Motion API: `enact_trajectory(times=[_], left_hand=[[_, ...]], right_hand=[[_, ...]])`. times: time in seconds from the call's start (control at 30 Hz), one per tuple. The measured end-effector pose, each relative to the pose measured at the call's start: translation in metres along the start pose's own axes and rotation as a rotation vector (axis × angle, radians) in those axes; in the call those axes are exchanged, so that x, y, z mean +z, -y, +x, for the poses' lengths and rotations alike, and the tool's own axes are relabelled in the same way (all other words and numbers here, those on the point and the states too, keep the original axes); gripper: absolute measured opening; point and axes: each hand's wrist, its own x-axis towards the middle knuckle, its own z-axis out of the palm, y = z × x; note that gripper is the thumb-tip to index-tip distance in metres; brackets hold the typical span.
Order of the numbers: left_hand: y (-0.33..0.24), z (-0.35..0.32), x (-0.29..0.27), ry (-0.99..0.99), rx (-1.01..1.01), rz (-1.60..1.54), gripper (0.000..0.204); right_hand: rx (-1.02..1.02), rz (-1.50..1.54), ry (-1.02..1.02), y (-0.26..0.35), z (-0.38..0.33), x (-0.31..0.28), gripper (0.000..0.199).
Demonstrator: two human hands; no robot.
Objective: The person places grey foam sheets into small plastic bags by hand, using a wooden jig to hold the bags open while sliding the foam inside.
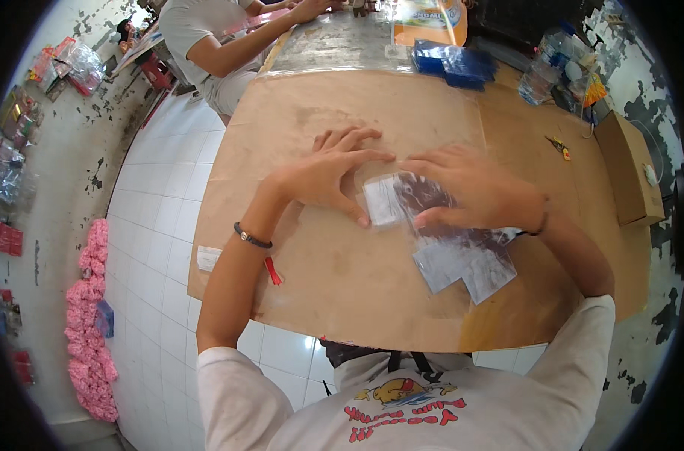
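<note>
the small clear packet [391, 199] with the white card inside lies flat on the brown table [334, 286], and i'll place everything from it. it sits right between my two hands, touching both. its long axis seems to run roughly away from me, a little tilted, though the plastic glare makes its edges hard to trace.

my left hand [330, 174] is just left of the packet, palm down and fingers spread wide, thumb tip pressing at the packet's near left corner and forefinger stretched over its far edge. it grips nothing, only pins. my right hand [473, 188] comes in from the packet's right, also flat and open, fingers lying over the packet's right part, thumb at its near edge. both are equally close; i'd judge the left thumb holds the corner while the right smooths the plastic.

just nearer me and right of the packet, more clear packets [466, 263] lie in a loose overlapping pile, touching my right wrist. well beyond the packet, at the table's far end, sits a stack of blue packets [454, 64], and further left another person's arm [240, 41] rests at that end. far right of the packet stands a cardboard box [627, 169].
</note>
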Motion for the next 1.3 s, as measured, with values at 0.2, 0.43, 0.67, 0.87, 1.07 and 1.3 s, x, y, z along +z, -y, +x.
enact_trajectory(times=[0.2, 0.43, 0.67, 0.87, 1.07, 1.3], left_hand=[[0.004, 0.004, 0.004, -0.014, -0.018, -0.093, 0.083], [0.000, 0.003, 0.004, -0.024, -0.023, -0.074, 0.080], [0.003, 0.004, 0.005, -0.031, -0.020, -0.091, 0.077], [0.003, 0.007, 0.004, -0.033, -0.018, -0.106, 0.074], [0.001, 0.006, 0.002, -0.010, -0.021, -0.075, 0.071], [0.000, 0.008, 0.004, -0.057, 0.040, -0.098, 0.065]], right_hand=[[0.063, 0.108, -0.107, -0.009, 0.014, 0.041, 0.072], [-0.024, 0.094, -0.276, -0.010, 0.012, 0.050, 0.061], [-0.064, -0.023, -0.291, -0.009, 0.012, 0.054, 0.048], [0.018, 0.043, -0.377, -0.005, 0.011, 0.053, 0.044], [0.024, 0.006, -0.395, -0.005, 0.010, 0.053, 0.039], [0.002, -0.026, -0.411, -0.004, 0.008, 0.056, 0.026]])
